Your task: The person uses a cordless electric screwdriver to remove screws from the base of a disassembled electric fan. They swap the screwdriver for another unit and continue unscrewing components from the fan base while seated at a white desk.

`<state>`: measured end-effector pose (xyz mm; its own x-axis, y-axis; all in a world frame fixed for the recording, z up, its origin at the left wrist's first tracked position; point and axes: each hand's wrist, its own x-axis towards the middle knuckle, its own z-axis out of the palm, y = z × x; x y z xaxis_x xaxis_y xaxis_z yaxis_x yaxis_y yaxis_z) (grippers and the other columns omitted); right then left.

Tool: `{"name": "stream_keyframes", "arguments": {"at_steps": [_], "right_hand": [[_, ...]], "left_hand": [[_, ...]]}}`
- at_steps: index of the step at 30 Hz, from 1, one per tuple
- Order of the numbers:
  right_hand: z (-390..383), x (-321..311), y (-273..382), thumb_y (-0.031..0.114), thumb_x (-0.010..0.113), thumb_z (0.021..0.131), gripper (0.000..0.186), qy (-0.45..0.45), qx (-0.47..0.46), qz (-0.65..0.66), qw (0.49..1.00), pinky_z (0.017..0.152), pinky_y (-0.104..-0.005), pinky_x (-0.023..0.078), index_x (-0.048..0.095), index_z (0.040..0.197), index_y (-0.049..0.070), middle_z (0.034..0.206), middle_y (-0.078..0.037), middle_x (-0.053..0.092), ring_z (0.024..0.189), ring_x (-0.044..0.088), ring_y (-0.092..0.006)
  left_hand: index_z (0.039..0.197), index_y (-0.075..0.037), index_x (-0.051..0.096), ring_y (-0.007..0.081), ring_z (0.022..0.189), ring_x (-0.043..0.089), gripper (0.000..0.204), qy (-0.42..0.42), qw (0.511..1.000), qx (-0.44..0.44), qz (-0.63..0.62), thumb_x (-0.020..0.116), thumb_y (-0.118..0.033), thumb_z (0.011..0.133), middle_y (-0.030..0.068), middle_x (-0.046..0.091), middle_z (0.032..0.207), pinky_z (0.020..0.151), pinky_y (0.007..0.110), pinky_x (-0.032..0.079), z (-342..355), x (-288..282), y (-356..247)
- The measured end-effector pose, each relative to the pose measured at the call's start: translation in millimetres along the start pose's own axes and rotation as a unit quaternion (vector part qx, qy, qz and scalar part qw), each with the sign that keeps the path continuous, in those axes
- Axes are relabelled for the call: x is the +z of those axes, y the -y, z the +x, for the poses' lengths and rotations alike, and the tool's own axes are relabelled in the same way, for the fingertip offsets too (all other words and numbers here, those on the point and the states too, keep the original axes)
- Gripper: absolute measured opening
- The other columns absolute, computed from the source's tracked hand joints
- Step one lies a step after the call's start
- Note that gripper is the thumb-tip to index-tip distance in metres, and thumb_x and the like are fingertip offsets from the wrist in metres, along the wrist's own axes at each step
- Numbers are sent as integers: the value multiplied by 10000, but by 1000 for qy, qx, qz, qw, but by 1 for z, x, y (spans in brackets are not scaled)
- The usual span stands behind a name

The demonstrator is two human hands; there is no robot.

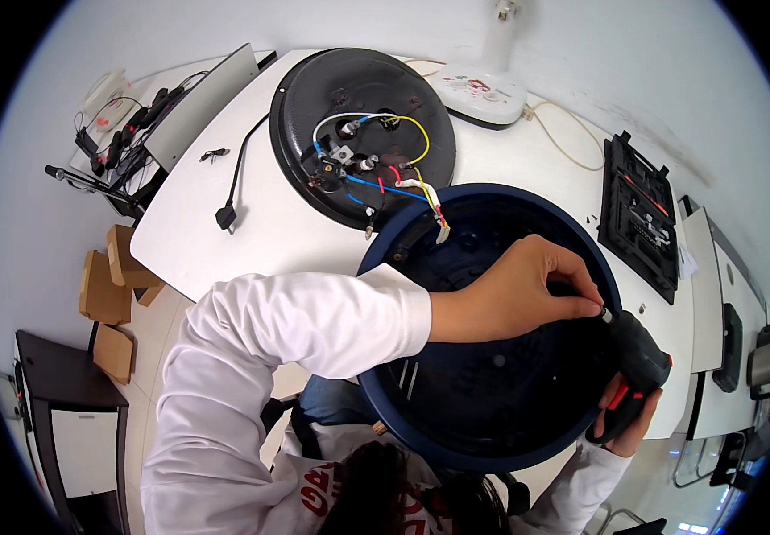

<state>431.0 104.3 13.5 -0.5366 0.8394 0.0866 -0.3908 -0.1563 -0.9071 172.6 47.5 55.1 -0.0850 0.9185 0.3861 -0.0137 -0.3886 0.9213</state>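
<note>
Through the head camera I look down on a white table [193,201]. The white-sleeved left arm [215,410] bends at the elbow, its forearm reaching rightward. I see a round, dark blue basin [492,462] at the table's near side, under the left hand [523,290]; two thin pale strips show inside it at left, but I can't tell what they are. Beyond it, slightly left, a round black base [314,98] carries coloured wires [425,134], whose connector hangs over the basin's far rim. An open black case [612,201] at far right holds small silver pieces and one thin red item.

The right hand [635,428], near right, wraps its fingers around the grip of a black-and-red power screwdriver [642,352] at the basin's right rim. Its barrel slants, pointing far and left; the grip drops nearward. The left thumb and index finger close in a pinch at its silver tip [607,316].
</note>
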Motion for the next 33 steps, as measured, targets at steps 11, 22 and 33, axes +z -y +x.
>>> {"name": "stream_keyframes", "arguments": {"at_steps": [11,22,33], "right_hand": [[0,0,-2,553,339,888,624,-31,11,-54,998,329,-216,342,477,953,-52,632,-132,530,345,437,-132],[-12,1,20,539,364,886,448,-55,137,-153,977,453,-227,348,501,994,126,824,-4,555,605,457,-110],[-5,26,32,486,438,884,418,-44,148,-200,968,521,-219,348,517,1023,100,808,-32,530,661,459,-117]], "left_hand": [[1144,-31,498,231,995,534,458,-246,823,201,472,655,-99,719,118,549,1144,858,330,411,-71,-71,-61],[1360,-147,240,237,1162,461,626,-216,918,-109,-313,551,-140,818,83,423,1315,1012,464,319,-132,-172,-8],[1182,-88,406,126,942,522,392,-258,913,-107,-298,437,-170,800,29,523,1080,863,317,424,-108,-152,22]]}}
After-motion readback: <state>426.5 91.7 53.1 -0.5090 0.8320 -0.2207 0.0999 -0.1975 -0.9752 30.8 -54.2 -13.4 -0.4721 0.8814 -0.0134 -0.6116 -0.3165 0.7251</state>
